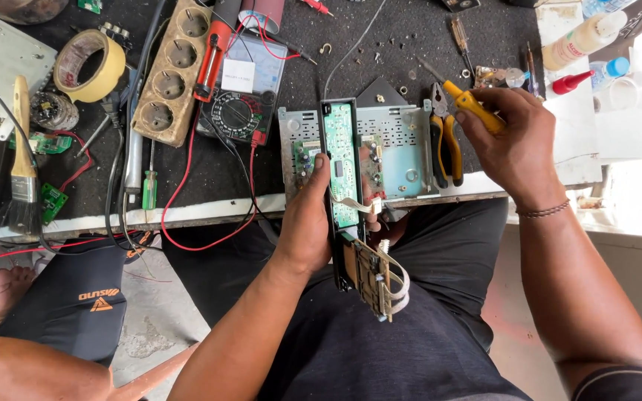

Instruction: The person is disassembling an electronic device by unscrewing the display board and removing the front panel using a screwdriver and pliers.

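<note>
My left hand [307, 219] grips a long black front panel with a green circuit board [342, 160] on its back, held upright over my lap. A small brown board with white ribbon cables [380, 278] hangs at its lower end. My right hand [514, 145] holds a yellow-handled screwdriver [469, 102], its metal tip pointing up-left. A grey metal chassis [399, 156] with boards inside lies on the bench edge behind the panel. Yellow-handled pliers [446, 145] rest on the chassis beside my right hand.
The black bench holds a multimeter [241, 111] with red leads, a beige power strip [171, 74], a tape roll [89, 65], a brush [21, 160], small green boards, bottles [585, 37] at the right, and loose screws. Another person's bare foot [5, 293] and leg show at lower left.
</note>
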